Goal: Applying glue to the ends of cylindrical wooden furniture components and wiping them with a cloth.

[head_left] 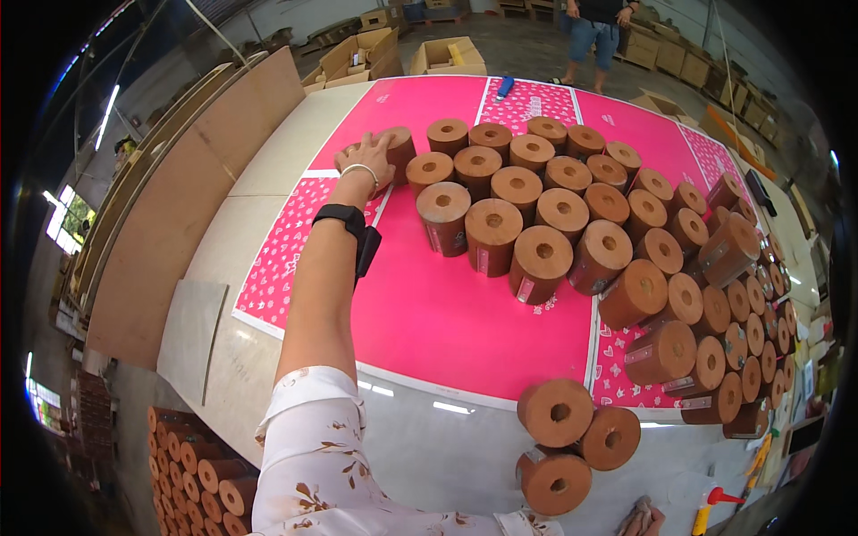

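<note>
Your left hand [365, 161] lies flat, fingers apart, on the far brown roll [393, 147], right hand unseen; shifting it calls for a firmer grip.

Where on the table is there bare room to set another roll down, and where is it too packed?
Bare pink sheet lies between the left forearm and the front brown rolls. Bare pale tabletop runs beyond the left hand, and grey table spreads left of the three near rolls. The right side is packed with rolls touching; no hand passes there.
</note>
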A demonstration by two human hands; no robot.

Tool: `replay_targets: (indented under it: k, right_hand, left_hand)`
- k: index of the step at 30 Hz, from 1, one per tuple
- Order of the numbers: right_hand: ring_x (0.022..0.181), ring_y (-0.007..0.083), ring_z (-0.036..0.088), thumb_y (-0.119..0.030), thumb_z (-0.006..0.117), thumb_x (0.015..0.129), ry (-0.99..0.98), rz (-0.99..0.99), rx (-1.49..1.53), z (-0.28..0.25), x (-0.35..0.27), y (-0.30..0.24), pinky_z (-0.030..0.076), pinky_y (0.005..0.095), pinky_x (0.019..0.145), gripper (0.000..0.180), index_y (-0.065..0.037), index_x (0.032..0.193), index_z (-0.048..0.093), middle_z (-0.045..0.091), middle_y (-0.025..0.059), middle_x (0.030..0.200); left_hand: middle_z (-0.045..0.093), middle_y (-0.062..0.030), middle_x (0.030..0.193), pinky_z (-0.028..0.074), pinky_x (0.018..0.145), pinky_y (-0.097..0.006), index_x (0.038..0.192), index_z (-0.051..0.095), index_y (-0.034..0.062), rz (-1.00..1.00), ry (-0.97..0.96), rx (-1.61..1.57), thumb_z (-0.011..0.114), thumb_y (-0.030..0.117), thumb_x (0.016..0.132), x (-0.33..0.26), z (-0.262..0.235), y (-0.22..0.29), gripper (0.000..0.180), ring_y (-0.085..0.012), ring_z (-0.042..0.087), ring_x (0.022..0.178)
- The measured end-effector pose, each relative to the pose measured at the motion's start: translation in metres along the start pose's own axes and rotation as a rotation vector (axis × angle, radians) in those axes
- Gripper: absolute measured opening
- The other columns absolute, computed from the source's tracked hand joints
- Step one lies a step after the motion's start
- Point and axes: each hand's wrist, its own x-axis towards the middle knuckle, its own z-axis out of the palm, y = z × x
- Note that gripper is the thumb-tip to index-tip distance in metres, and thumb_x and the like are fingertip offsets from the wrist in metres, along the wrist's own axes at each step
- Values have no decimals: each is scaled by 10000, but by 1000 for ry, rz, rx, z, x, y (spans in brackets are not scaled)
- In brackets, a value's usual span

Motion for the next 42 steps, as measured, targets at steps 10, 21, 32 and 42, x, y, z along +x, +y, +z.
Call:
replay_targets:
  k: [10,21,32,42]
  right_hand:
    - [516,114,460,-61,467,974,-11,-74,-78,0,-2,9,383,223,450,208,37,1150,414,572,115,728]
    - [527,116,473,-72,459,980,-23,-90,-114,-1,-1,-7,397,224,465,213,48,1153,421,600,133,764]
    - [841,228,665,-97,517,962,-6,-13,-169,-6,10,-57,542,306,715,230,60,1122,466,660,213,1005]
    - [856,245,659,-90,532,953,-81,79,-46,-8,4,-23,533,309,741,254,77,1131,462,661,216,1024]
  left_hand:
    - [463,-71,1294,409,921,-490,1324,467,342,-61,59,14,605,166,817,22,13,-4,554,-353,561,1116]
    - [544,-50,1227,506,841,-435,1228,530,275,136,79,-2,587,139,832,13,4,0,423,-319,622,1036]
    - [543,-116,1227,500,903,-428,1234,562,145,17,-78,-99,630,170,812,-34,-25,12,428,-335,580,1105]
    - [360,-177,1433,280,1107,-416,1453,366,188,188,-355,-235,605,738,670,-44,-41,39,986,-351,312,1358]
